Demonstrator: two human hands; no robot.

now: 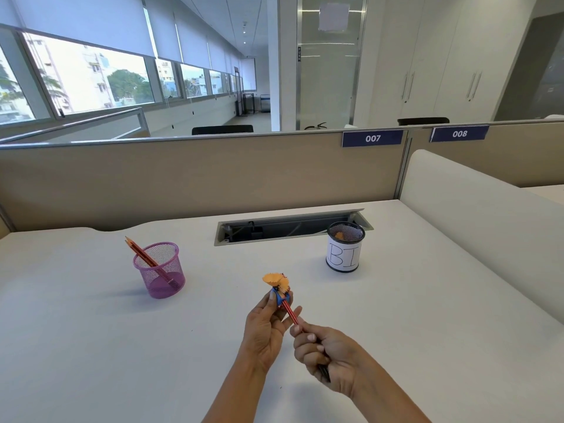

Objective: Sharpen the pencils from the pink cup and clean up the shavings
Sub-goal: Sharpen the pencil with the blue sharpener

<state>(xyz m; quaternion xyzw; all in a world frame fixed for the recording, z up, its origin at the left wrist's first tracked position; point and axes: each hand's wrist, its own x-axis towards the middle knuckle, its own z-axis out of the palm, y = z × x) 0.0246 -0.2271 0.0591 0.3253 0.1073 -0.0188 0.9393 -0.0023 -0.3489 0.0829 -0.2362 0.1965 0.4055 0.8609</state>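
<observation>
Mid-sharpening: our left hand [266,323] pinches small blue sharpener [281,296], right hand [325,352] grips red pencil [290,312]; pink mesh cup [159,270] at 10 o'clock holds two more.

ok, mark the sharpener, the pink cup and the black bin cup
sharpener [281,297]: head view, blue body
pink cup [160,270]: head view, front mesh wall
black bin cup [344,257]: head view, paper label
</observation>
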